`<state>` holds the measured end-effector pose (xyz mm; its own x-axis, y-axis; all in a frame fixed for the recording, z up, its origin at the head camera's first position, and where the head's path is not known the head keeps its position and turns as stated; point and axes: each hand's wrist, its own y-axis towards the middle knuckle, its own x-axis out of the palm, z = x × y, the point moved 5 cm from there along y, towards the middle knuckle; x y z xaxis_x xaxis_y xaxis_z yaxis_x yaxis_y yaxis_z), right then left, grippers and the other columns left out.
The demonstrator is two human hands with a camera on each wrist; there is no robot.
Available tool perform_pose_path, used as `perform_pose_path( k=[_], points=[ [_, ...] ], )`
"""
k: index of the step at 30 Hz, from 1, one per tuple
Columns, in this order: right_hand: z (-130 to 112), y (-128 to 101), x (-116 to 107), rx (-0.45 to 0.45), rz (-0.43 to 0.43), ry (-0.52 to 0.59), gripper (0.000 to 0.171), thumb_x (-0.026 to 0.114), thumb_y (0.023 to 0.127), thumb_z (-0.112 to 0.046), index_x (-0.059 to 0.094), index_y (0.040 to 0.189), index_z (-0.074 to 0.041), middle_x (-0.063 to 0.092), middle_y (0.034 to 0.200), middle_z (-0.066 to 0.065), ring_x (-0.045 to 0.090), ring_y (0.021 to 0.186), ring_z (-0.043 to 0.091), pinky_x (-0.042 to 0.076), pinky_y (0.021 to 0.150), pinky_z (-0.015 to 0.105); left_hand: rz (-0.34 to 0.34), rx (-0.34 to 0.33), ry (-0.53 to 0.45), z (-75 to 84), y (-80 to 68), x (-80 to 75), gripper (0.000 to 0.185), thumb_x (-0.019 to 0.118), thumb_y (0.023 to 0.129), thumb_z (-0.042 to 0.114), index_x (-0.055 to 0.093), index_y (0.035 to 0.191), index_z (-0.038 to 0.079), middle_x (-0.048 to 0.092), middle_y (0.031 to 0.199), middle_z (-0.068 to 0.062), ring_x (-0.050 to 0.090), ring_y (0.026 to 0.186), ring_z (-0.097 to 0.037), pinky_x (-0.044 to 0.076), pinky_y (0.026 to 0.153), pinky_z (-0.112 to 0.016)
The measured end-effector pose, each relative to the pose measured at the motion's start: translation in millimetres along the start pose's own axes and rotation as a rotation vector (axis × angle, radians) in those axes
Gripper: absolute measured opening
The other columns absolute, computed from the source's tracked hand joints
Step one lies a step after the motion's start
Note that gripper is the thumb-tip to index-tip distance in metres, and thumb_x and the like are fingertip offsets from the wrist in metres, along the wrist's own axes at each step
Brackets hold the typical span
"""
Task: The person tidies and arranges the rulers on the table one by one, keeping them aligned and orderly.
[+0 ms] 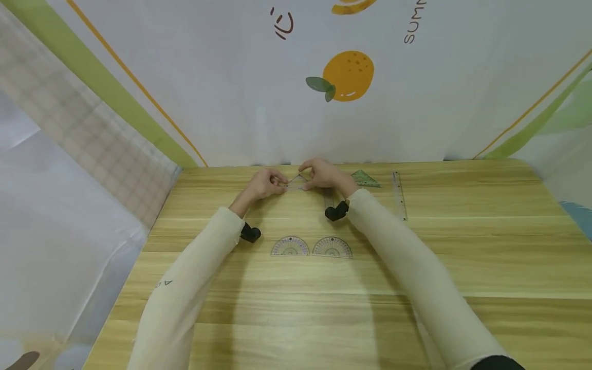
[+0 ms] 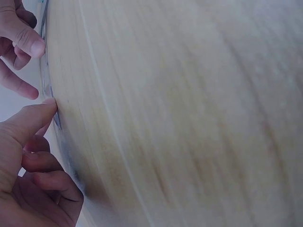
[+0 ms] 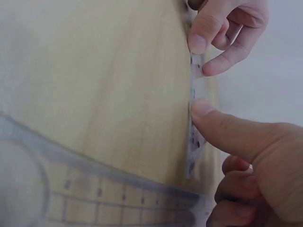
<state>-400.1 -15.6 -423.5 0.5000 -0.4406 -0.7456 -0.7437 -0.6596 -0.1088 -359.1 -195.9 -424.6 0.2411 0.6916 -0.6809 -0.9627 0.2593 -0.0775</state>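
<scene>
A small clear set square point(image 1: 296, 183) is held between both hands near the table's far edge, seen almost edge-on in the right wrist view. My left hand point(image 1: 265, 184) pinches its left corner between thumb and fingers. At its right side, my right hand point(image 1: 324, 173) grips it, index finger near the top corner and thumb point(image 3: 213, 120) on the lower edge. Under the right wrist lies a clear measuring piece point(image 3: 109, 194) with printed numbers, partly hidden in the head view. A green set square point(image 1: 365, 179) rests just right of the right hand.
Two clear protractors point(image 1: 290, 247) lie side by side nearer the front of the wooden table point(image 1: 296, 318). A clear ruler point(image 1: 400, 196) lies lengthwise on the right. Behind the table's far edge hangs a white cloth point(image 1: 231, 103) with fruit prints.
</scene>
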Motion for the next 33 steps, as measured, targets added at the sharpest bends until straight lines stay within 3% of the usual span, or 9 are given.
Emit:
perform_pose_path(
  k=[4,7,9,11,14,18,25,28,33],
  points=[
    [0.7,0.7,0.0,0.05,0.02,-0.012,0.058,0.082,0.09,-0.015,0.058,0.141,-0.002,0.06,0.101,0.013,0.052,0.083,0.02,0.046,0.075,0.033,0.001,0.0,0.011,1.1,-0.3,-1.7,0.02,0.079,0.09,0.005,0.074,0.108,-0.002,0.052,0.068,-0.001,0.042,0.06,-0.012,0.035,0.06,-0.027],
    [1.1,1.5,0.3,0.073,0.022,-0.021,0.059,0.082,0.089,-0.016,0.058,0.141,-0.005,0.057,0.128,0.017,0.054,0.107,0.026,0.046,0.091,0.039,0.003,0.0,0.011,1.6,-0.6,-2.3,0.02,0.079,0.089,0.005,0.074,0.107,-0.003,0.053,0.069,-0.001,0.042,0.061,-0.012,0.035,0.06,-0.026],
    [0.6,2.2,0.9,0.085,0.015,-0.013,0.059,0.082,0.089,-0.016,0.058,0.142,-0.006,0.058,0.124,0.016,0.053,0.103,0.027,0.046,0.088,0.039,0.002,0.0,0.005,1.9,-1.0,-2.3,0.02,0.079,0.09,0.005,0.074,0.107,-0.003,0.053,0.069,-0.001,0.043,0.061,-0.012,0.035,0.059,-0.026],
    [0.6,3.4,1.5,0.098,0.009,-0.009,0.059,0.082,0.089,-0.016,0.059,0.142,-0.007,0.058,0.106,0.012,0.051,0.089,0.022,0.044,0.079,0.035,0.001,0.002,0.001,2.1,-1.1,-2.0,0.019,0.079,0.09,0.005,0.074,0.107,-0.003,0.054,0.069,-0.002,0.043,0.061,-0.012,0.036,0.059,-0.025],
    [-0.1,4.5,2.1,0.12,-0.003,0.001,0.058,0.081,0.09,-0.015,0.059,0.143,-0.007,0.047,0.081,0.006,0.04,0.07,0.018,0.036,0.067,0.032,-0.001,0.006,-0.004,2.5,-1.0,-1.9,0.019,0.079,0.09,0.005,0.074,0.107,-0.003,0.055,0.07,-0.002,0.044,0.061,-0.012,0.036,0.058,-0.025],
    [-1.1,5.3,1.9,0.133,-0.01,-0.006,0.057,0.081,0.09,-0.014,0.059,0.143,-0.008,0.042,0.075,0.001,0.036,0.064,0.014,0.034,0.065,0.03,-0.002,0.009,0.0,3.1,-1.1,-1.6,0.019,0.079,0.09,0.005,0.074,0.107,-0.003,0.055,0.069,-0.003,0.044,0.061,-0.012,0.036,0.058,-0.026],
    [0.0,8.7,2.8,0.151,-0.036,0.014,0.056,0.081,0.09,-0.009,0.06,0.142,-0.007,0.034,0.054,-0.003,0.029,0.047,0.009,0.03,0.049,0.024,0.0,0.015,0.013,3.2,-0.8,-1.1,0.018,0.078,0.09,0.005,0.074,0.106,-0.002,0.055,0.068,-0.003,0.043,0.06,-0.012,0.036,0.059,-0.027],
    [-1.6,7.8,1.8,0.138,-0.028,-0.009,0.055,0.081,0.089,-0.01,0.061,0.141,-0.008,0.044,0.064,0.0,0.037,0.055,0.011,0.034,0.055,0.025,0.003,0.016,0.014,3.2,-1.0,-1.2,0.018,0.079,0.09,0.005,0.074,0.107,-0.002,0.055,0.068,-0.003,0.043,0.06,-0.012,0.036,0.059,-0.027],
    [-6.3,4.0,0.9,0.08,0.003,-0.025,0.055,0.082,0.088,-0.009,0.061,0.138,-0.007,0.057,0.106,0.015,0.047,0.083,0.02,0.041,0.07,0.031,0.001,0.008,0.006,2.6,-2.0,-1.5,0.021,0.079,0.09,0.005,0.073,0.109,-0.003,0.053,0.068,-0.003,0.041,0.058,-0.012,0.034,0.057,-0.026]
  ],
)
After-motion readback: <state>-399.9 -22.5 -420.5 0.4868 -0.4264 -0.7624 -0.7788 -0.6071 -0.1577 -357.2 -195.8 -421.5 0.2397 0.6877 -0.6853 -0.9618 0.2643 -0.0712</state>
